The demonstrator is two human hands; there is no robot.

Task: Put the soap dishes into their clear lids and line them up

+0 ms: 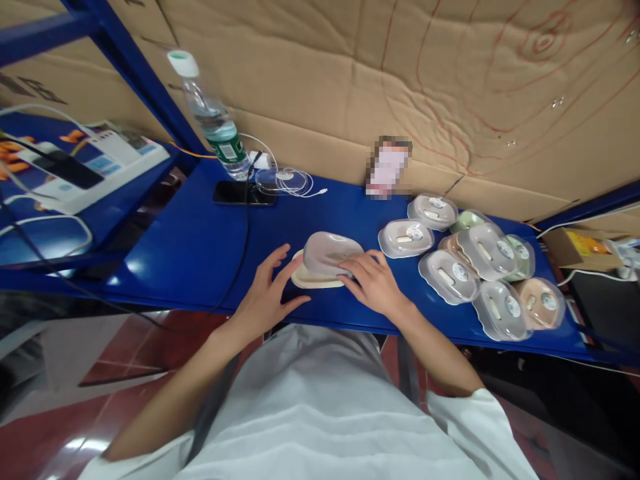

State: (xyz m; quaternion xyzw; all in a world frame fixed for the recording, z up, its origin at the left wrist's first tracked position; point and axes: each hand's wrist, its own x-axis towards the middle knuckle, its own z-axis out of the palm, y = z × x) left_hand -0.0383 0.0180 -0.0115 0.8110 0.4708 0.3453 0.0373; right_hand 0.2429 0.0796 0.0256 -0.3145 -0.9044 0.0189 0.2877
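Observation:
In front of me on the blue table lies a shallow cream tray point(320, 283), with a clear plastic lid point(327, 248) over it. The lid sits slightly askew, leaving the tray's left end and front rim showing. My right hand point(373, 280) grips the lid's right end between thumb and bent fingers. At the left end my left hand point(267, 293) is open, thumb and fingers spread, its fingertips close to the tray's rim. Whether they touch it I cannot tell. What lies under the lid is blurred.
Several lidded plastic boxes point(450, 277) are grouped and partly stacked at the right. A phone point(387, 167) leans on the cardboard wall behind. At the back left stand a water bottle point(220, 130), a black phone point(244, 193) and a coiled white cable point(300, 185). A black cord point(246, 240) crosses the table.

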